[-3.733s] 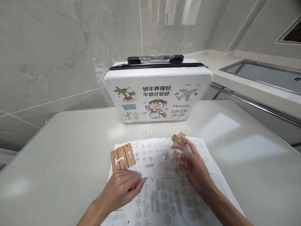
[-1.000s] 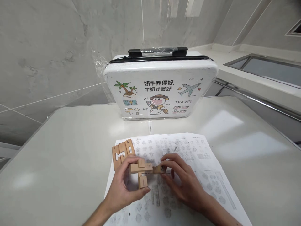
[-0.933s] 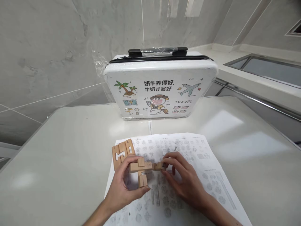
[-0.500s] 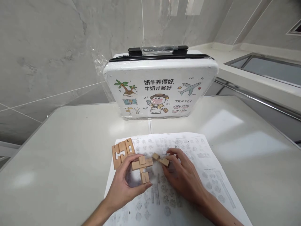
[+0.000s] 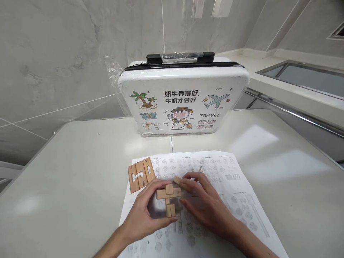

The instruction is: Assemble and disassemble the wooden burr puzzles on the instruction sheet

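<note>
So since half a second ago, your left hand [image 5: 146, 211] has slid a bit right with the cross-shaped wooden piece [image 5: 168, 194], and the loose bar [image 5: 176, 180] in your right hand [image 5: 206, 202] has swung in close. Only one end pokes past your fingertips now. Can't tell if the two pieces touch.

Grip check: the left one's snug, fingers at the top of the cross, thumb under the bottom block. The right one's narrow, fingertips on the bar, though most of it is hidden. Both pieces sit over the printed sheet [image 5: 236, 186] on the table [image 5: 80, 179], with the flat slotted boards [image 5: 143, 175] lying just past your left knuckles.

Handling-wise, I'd guess bare wood: light, stiff, not very slippery. Probably tough enough, but the thin neck looks like the weak spot, so don't bend there. Personally I'd pinch the cross by its chunky end blocks and hold the bar near an end.
</note>
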Action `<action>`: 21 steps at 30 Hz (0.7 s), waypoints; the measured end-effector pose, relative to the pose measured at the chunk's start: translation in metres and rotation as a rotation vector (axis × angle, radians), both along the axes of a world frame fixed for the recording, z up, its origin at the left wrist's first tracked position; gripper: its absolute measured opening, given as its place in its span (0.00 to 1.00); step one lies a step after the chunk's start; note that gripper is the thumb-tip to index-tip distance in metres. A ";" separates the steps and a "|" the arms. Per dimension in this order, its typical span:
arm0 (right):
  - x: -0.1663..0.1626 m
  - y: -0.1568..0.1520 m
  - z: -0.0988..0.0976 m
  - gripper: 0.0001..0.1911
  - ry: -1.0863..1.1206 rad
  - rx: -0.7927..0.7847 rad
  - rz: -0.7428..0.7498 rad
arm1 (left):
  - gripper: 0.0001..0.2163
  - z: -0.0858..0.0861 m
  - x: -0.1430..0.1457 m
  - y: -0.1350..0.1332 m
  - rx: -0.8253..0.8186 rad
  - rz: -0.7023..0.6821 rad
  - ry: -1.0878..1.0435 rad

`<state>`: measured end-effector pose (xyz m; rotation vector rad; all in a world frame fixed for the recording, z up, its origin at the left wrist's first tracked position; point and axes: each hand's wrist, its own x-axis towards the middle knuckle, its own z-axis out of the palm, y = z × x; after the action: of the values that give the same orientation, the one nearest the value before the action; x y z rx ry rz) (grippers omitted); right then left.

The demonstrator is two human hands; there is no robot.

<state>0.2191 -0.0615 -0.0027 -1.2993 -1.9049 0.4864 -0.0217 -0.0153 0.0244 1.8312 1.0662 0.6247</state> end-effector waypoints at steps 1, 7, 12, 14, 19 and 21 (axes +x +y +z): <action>0.000 -0.001 0.001 0.21 0.010 0.006 0.025 | 0.31 0.001 0.001 0.000 0.002 -0.027 -0.001; 0.003 -0.001 0.006 0.16 0.074 -0.036 0.117 | 0.31 -0.001 0.002 0.000 0.036 -0.084 -0.006; 0.006 0.000 0.009 0.11 0.171 -0.039 0.096 | 0.28 -0.004 0.000 0.000 0.241 -0.040 0.071; 0.006 0.002 0.005 0.08 0.182 -0.030 -0.013 | 0.29 -0.006 0.000 0.001 0.369 -0.023 0.139; 0.012 0.010 -0.005 0.04 0.035 -0.004 -0.265 | 0.28 -0.011 0.000 0.002 0.517 -0.012 0.296; 0.016 0.012 -0.008 0.03 -0.033 0.019 -0.302 | 0.28 -0.012 0.000 0.003 0.529 -0.008 0.335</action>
<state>0.2346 -0.0492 -0.0102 -1.5575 -1.6945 0.2927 -0.0213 -0.0126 0.0121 2.4635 1.1842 0.6515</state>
